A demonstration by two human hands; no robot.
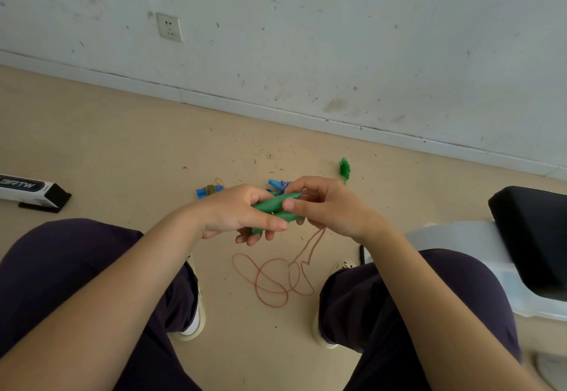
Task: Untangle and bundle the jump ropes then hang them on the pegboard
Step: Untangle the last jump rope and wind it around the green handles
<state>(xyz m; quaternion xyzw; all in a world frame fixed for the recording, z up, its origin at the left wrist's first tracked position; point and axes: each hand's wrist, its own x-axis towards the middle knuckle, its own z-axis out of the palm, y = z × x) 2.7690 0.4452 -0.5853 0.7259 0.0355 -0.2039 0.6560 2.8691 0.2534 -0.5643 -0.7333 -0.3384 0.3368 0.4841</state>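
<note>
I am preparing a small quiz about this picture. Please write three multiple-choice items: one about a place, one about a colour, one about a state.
1. Where does the thin red cord lie?
A. On the floor between the feet
B. On the wall
C. On the black seat

2. What colour are the two jump-rope handles in the hands?
A. Blue
B. Green
C. Yellow

3. What is the state of the left hand?
A. Flat on the knee
B. Hanging idle
C. Gripping the handles

Answers:
1 A, since its loops spread over the tan floor between the shoes.
2 B, both are plainly green.
3 C, its fingers curl round the handles, while the right hand pinches them too.
</note>
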